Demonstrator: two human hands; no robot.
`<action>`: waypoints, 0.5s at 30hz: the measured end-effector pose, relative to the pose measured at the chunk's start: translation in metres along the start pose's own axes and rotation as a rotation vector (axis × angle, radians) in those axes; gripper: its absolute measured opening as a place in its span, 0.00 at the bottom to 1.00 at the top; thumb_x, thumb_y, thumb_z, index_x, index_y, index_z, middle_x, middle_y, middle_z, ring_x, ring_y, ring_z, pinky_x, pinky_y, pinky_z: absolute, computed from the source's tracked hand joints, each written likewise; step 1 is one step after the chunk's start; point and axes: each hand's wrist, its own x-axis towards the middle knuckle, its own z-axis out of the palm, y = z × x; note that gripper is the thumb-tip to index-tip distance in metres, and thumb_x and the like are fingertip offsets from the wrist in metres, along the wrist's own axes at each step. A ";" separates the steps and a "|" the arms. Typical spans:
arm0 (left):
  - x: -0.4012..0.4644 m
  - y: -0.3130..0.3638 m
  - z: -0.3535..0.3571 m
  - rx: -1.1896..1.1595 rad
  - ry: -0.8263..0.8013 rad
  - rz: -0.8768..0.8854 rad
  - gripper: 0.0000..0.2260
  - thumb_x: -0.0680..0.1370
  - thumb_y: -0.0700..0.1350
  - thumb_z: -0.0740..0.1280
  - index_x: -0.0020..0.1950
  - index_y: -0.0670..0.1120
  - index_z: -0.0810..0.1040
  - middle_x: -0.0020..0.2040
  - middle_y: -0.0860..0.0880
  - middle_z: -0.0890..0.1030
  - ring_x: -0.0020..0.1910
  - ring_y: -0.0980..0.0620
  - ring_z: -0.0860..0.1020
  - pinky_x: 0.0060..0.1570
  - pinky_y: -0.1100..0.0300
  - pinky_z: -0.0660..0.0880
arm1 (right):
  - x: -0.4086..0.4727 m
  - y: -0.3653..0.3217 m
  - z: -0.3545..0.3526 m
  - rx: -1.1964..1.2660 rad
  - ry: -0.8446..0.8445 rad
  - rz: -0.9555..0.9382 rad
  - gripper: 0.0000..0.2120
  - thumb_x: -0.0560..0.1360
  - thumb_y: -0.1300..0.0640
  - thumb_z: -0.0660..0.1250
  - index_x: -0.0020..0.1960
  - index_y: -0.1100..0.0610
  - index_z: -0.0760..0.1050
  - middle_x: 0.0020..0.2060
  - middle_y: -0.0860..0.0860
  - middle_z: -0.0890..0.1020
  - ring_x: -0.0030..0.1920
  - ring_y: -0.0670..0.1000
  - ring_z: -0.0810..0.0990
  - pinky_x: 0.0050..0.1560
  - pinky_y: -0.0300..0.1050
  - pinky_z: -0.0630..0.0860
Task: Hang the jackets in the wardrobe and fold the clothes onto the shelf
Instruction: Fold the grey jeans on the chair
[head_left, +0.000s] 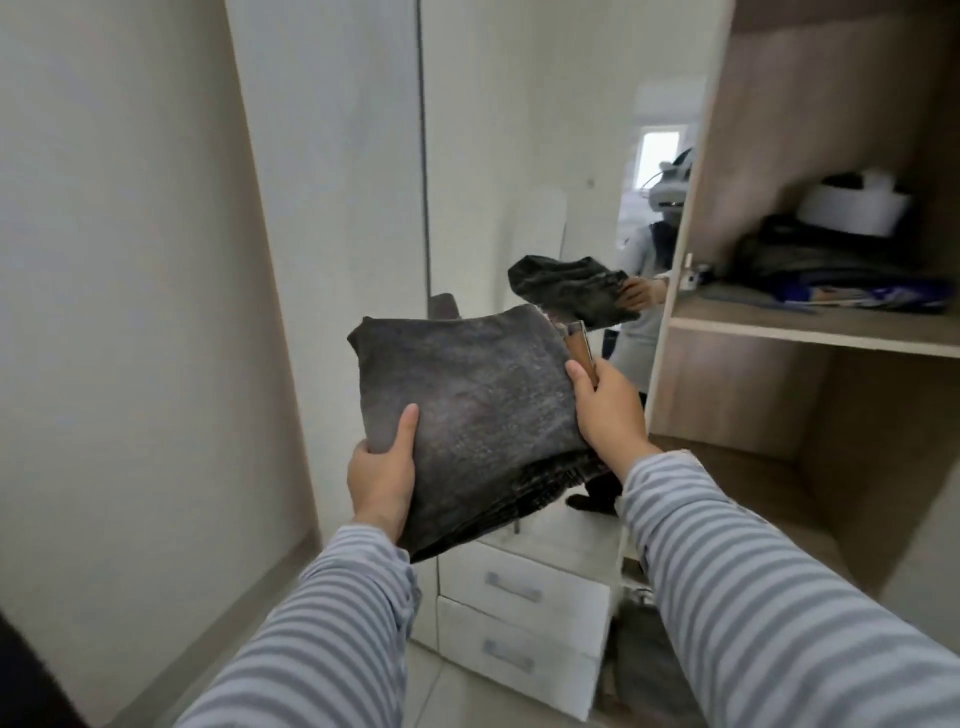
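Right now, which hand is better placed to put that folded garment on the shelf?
Probably the right hand. It grips the garment on the edge nearest the shelf, which lies to the right. The left hand holds the far lower corner and can only support.

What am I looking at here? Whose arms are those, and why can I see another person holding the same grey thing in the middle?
There is just one picture, taken by a camera worn on a person's head, so you see what they see: their own two arms in striped sleeves. The left hand and the right hand hold a folded dark grey garment by its two sides. The other person is only a reflection: the wardrobe door has a mirror, so it shows the same person holding the same cloth. On the right is the open wardrobe. Its shelf already holds a pile of dark clothes with something white on top; it is too blurry to name. Below the mirror are white drawers.
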 end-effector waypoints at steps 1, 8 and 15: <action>-0.011 -0.002 0.024 0.006 -0.045 0.003 0.34 0.66 0.68 0.70 0.59 0.43 0.77 0.55 0.46 0.81 0.52 0.45 0.78 0.58 0.53 0.75 | 0.003 0.018 -0.023 -0.003 0.027 0.020 0.15 0.81 0.46 0.55 0.55 0.54 0.75 0.49 0.55 0.81 0.51 0.58 0.78 0.48 0.49 0.73; -0.087 -0.023 0.181 0.094 -0.278 0.006 0.34 0.66 0.69 0.68 0.61 0.45 0.77 0.54 0.51 0.78 0.52 0.47 0.77 0.56 0.58 0.70 | 0.002 0.136 -0.166 -0.115 0.188 0.167 0.14 0.81 0.47 0.56 0.51 0.55 0.75 0.45 0.53 0.79 0.50 0.58 0.77 0.47 0.46 0.68; -0.121 -0.058 0.293 0.228 -0.466 0.019 0.33 0.66 0.71 0.67 0.58 0.45 0.78 0.54 0.48 0.81 0.54 0.45 0.78 0.58 0.53 0.73 | 0.010 0.229 -0.241 -0.172 0.290 0.328 0.18 0.81 0.46 0.56 0.58 0.59 0.75 0.53 0.59 0.81 0.54 0.62 0.78 0.51 0.49 0.71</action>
